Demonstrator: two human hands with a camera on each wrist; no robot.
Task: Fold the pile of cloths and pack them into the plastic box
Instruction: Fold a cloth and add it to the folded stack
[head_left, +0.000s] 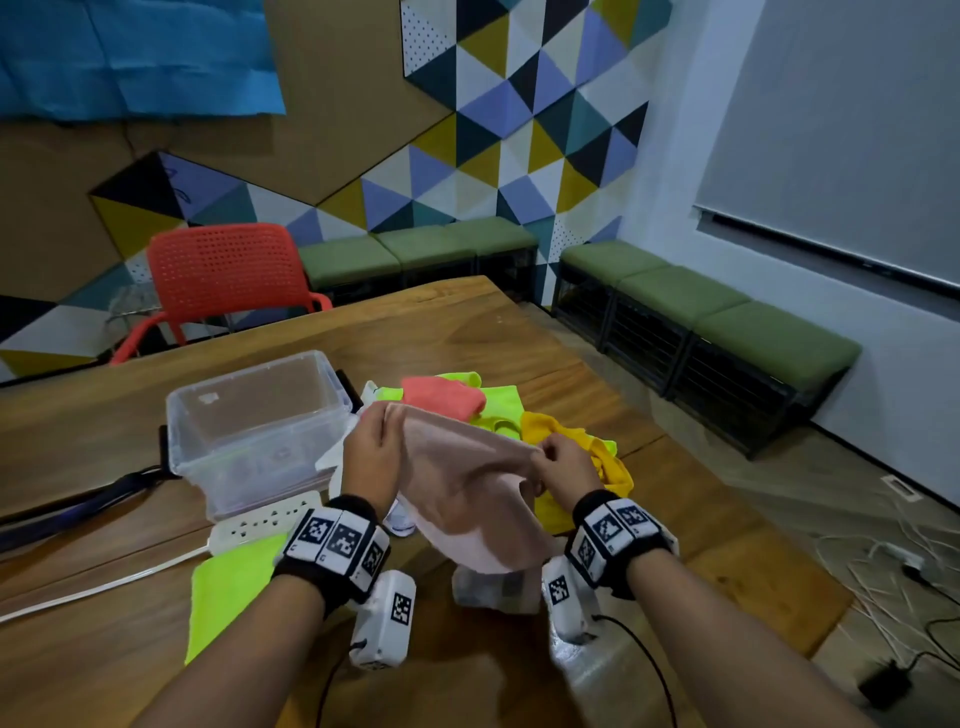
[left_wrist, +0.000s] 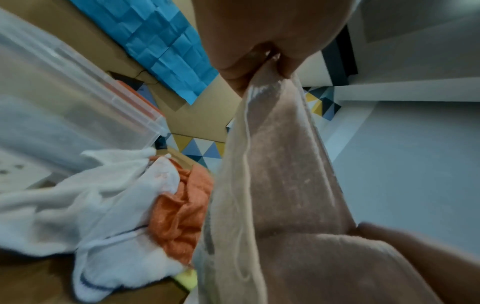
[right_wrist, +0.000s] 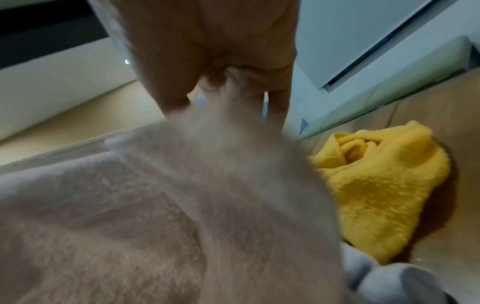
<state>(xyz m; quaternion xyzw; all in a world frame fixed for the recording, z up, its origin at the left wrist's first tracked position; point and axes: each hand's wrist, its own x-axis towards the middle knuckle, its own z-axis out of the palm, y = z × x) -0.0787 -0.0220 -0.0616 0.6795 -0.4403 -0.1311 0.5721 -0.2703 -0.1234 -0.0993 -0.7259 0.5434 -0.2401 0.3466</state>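
A pale pink cloth hangs in the air between both hands above the table. My left hand pinches its upper left corner, seen close in the left wrist view as fingertips on the pink cloth. My right hand pinches the opposite corner of the pink cloth. The clear plastic box stands to the left, seemingly with nothing in it. Behind the hands lies the pile: a coral cloth, neon yellow-green cloths, a yellow cloth, and a white cloth.
A neon green cloth lies flat near the front left. A white power strip with its cable sits in front of the box. A red chair stands beyond the wooden table. Green benches line the walls.
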